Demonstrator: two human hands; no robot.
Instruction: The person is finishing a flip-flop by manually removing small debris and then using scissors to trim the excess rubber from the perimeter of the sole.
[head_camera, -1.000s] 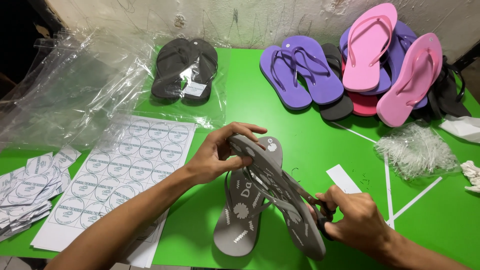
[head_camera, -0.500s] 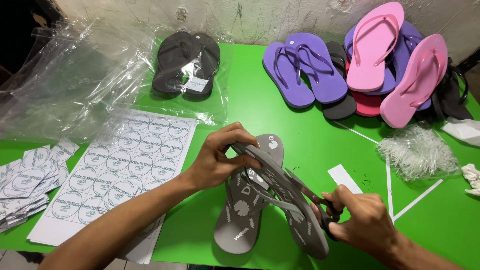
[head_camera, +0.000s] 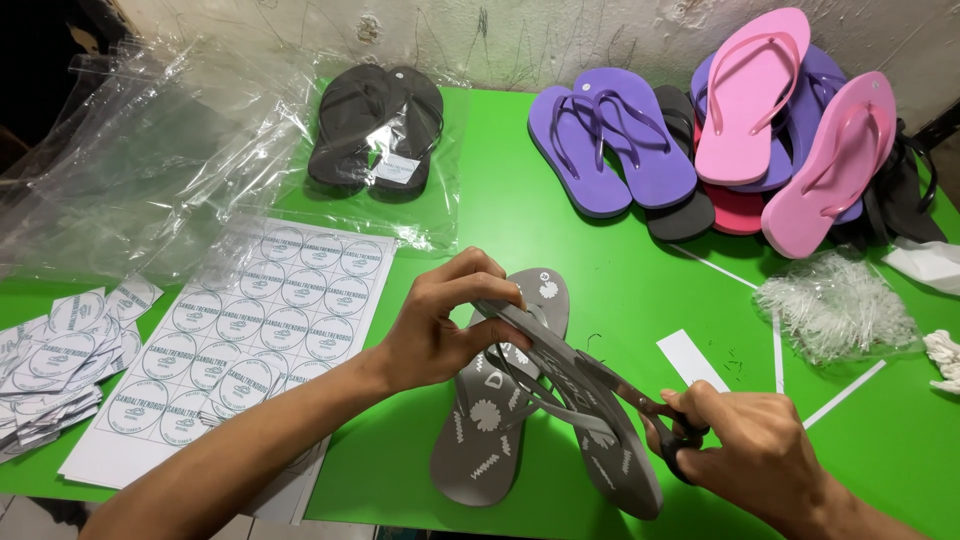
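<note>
A pair of grey flip-flops (head_camera: 520, 410) sits at the near middle of the green table (head_camera: 560, 250). One lies flat, sole down, while the other is held on edge above it, leaning across it. The left hand (head_camera: 440, 325) grips the raised flip-flop at its toe end, fingers curled over the top edge. The right hand (head_camera: 765, 460) is closed around the dark handles of a pair of scissors (head_camera: 640, 410), whose blades reach in among the grey straps.

Just right of the scissors lie a white paper strip (head_camera: 692, 358) and thinner white slivers. Farther right sits a bundle of clear plastic fasteners (head_camera: 835, 305). To the left lies a sheet of round stickers (head_camera: 240, 345), with a heap of cut square labels (head_camera: 55, 365) at the table's left edge. At the back, a dark pair of flip-flops in a clear bag (head_camera: 378, 140) rests beside loose clear plastic bags (head_camera: 130, 170), and purple flip-flops (head_camera: 610, 150) and pink flip-flops (head_camera: 790, 130) are piled at the far right.
</note>
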